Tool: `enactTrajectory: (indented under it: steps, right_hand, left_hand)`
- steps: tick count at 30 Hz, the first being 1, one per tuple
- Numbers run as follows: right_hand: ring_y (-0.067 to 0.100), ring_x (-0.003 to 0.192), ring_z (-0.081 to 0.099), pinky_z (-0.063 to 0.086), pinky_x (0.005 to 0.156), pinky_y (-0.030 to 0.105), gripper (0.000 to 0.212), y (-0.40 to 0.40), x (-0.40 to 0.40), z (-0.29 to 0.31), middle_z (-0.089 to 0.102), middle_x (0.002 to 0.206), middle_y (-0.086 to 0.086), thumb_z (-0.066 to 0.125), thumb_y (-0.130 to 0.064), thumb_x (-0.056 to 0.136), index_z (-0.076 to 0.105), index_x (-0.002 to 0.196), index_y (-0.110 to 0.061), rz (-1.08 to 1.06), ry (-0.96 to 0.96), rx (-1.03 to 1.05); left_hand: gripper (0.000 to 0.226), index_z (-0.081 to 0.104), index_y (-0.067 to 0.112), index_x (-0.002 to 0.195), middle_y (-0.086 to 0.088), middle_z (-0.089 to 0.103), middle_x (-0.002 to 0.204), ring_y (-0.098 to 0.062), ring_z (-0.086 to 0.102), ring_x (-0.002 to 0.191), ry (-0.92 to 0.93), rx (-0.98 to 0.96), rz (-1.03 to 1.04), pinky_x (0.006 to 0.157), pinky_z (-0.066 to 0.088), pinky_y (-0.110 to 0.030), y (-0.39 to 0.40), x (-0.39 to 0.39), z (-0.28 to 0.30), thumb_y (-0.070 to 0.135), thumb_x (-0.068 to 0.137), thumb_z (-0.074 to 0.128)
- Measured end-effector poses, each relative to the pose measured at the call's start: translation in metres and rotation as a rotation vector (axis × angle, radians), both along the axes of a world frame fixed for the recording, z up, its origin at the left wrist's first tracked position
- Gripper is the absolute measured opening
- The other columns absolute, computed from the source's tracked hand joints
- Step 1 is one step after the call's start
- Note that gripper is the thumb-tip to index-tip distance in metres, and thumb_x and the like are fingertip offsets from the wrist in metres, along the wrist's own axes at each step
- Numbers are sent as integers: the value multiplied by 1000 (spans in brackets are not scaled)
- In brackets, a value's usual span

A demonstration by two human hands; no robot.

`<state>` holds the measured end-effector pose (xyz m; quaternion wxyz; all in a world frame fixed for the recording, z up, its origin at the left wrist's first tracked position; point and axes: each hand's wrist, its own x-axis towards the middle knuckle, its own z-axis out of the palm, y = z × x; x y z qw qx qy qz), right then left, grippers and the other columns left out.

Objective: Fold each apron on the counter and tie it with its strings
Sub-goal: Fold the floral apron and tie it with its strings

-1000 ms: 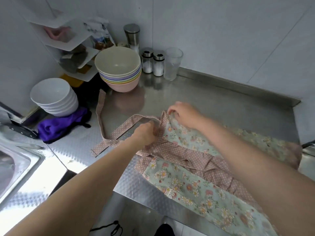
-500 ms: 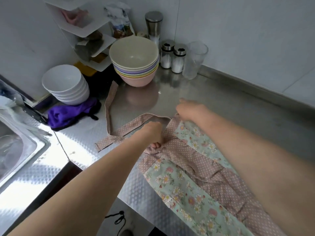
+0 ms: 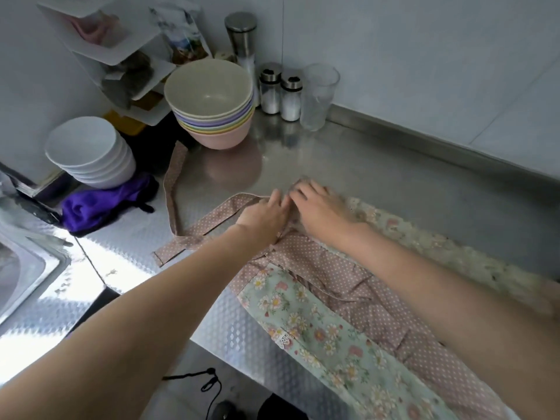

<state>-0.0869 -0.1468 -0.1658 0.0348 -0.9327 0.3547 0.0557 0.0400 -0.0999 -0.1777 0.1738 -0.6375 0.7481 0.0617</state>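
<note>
Stainless steel counter [image 3: 378, 177] carries a floral apron [image 3: 303, 316] w/ pink dotted trim, lying crumpled along the counter's right side and running off toward the near right corner. Both hands meet at the apron's upper end, roughly mid-counter. Left hand [image 3: 263, 215] lies knuckles-up on the dotted waistband, fingers bent down into the fabric where the strap starts; looks like it's gripping the band, tho the fingertips are hidden under the hand. Right hand [image 3: 321, 212] is just beside it, nearly touching, fingers curled onto the bunched top edge of the apron; blurred, so can't tell for sure if it's pinching cloth or only pressing on it. Pink dotted string [image 3: 172, 189] trails from the hands toward the left, loops up toward the back-left corner, then doubles back, its loose end flat near the counter's front edge. Back-left corner: stack of pastel bowls [image 3: 209, 101], string's far bend almost at its base. Stack of white bowls [image 3: 91, 153] sits at the left edge, purple cloth [image 3: 100, 204] bunched right against it. Along the back edge: 2 shakers [image 3: 280, 95], a clear glass [image 3: 318, 95] touching-close to them, tall steel canister [image 3: 241, 40] behind. Sink [image 3: 21, 268] at far left.
</note>
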Motion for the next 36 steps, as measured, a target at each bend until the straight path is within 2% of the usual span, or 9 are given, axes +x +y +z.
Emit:
enactTrajectory:
  steps: [5, 8, 12, 15, 19, 22, 27, 32, 36]
  right_hand:
    - [24, 145, -13, -1, 118, 50, 56, 4, -56, -23, -16, 157, -7, 23, -44, 101, -5, 149, -36, -172, 284, 322]
    - [21, 146, -8, 2, 118, 45, 60, 6, -65, -16, -10, 158, -2, 32, -37, 100, 0, 150, -29, -168, 201, 331]
    - [26, 142, 16, 20, 116, 43, 62, 16, -101, 3, 13, 155, 3, 48, -35, 94, 20, 148, -23, -311, -23, 243]
    - [25, 137, 22, 26, 112, 46, 75, 31, -146, 16, 23, 148, 2, 58, -52, 84, 26, 145, -22, -433, -18, 322]
    - [22, 132, 23, 32, 106, 43, 90, 74, -197, 24, 23, 138, 1, 66, -61, 72, 23, 142, -22, -617, 142, 494]
    - [23, 124, 31, 38, 98, 37, 66, 106, -207, 16, 30, 128, 5, 61, -49, 82, 32, 130, -15, -609, 217, 330]
    - [21, 71, 64, 52, 54, 29, 18, 124, -158, 9, 63, 78, 4, 75, -9, 71, 60, 81, -8, -368, -266, -167]
    - [23, 112, 48, 48, 87, 33, 50, 118, -99, 4, 44, 125, 9, 65, -26, 85, 42, 126, -8, -345, -158, -61]
    - [28, 115, 47, 44, 95, 37, 54, 96, -93, 10, 41, 132, 10, 55, 2, 86, 35, 135, -10, -554, -162, -47]
  left_hand:
    - [57, 11, 16, 150, -12, 22, 153, -35, 36, 133, -220, 134, -405, 101, 37, -48, 2, -6, -10, 28, 98, 30]
    - [62, 6, 15, 150, -10, 12, 156, -30, 33, 137, -246, 222, -389, 101, 42, -46, -2, -11, -5, 20, 98, 40]
    - [51, 33, 21, 141, -4, 41, 138, -26, 48, 123, -51, 92, -278, 94, 45, -37, -6, -51, 29, 18, 92, 50]
    - [79, 17, 25, 146, -5, 25, 146, -28, 31, 130, 157, 190, -463, 106, 37, -43, 14, -92, 27, 42, 83, 60]
    - [112, -9, 34, 147, -7, -3, 156, -40, 18, 136, -50, 199, -564, 105, 32, -53, 24, -117, 5, 53, 71, 71]
    - [91, 9, 28, 147, -4, 14, 152, -35, 30, 132, 76, 157, -524, 102, 40, -46, 10, -110, 0, 35, 79, 69]
    - [47, 53, 12, 122, -9, 59, 117, -25, 56, 107, 331, 173, -279, 91, 46, -36, -19, -76, 19, 33, 82, 67]
    - [33, 57, 15, 111, -2, 61, 112, -22, 57, 107, 166, 227, -318, 89, 46, -31, -14, -64, 30, 31, 83, 64]
    - [15, 59, 15, 97, -2, 63, 101, -22, 58, 96, 176, 255, -316, 85, 48, -33, -10, -55, 29, 20, 84, 62]
